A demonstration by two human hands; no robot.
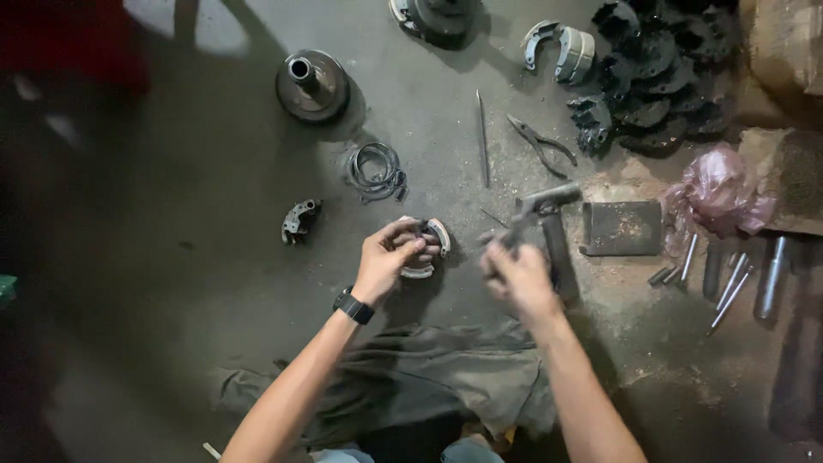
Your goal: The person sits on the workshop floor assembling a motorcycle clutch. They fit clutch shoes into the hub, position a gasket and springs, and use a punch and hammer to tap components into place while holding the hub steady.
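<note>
— Left hand [387, 257] clamping around a curved metal brake shoe [429, 249], pressing it against the concrete floor [214, 283] near the middle.

— Right hand [514, 273] closing on a hammer [538, 214], head pointing far; blurred, so exact finger position hard to tell.

— Looking heavy and rigid, probably greasy and slippery; likely best gripping along the outer arc.

— Lying around: pliers [542, 141] and a thin rod [483, 137] farther off, a wire coil [375, 171] far left, steel pins [729, 283] right.

— Containers? Only a pink plastic bag [718, 190] at right, contents hidden. A loose pile of dark parts [656, 73] sitting far right.
</note>
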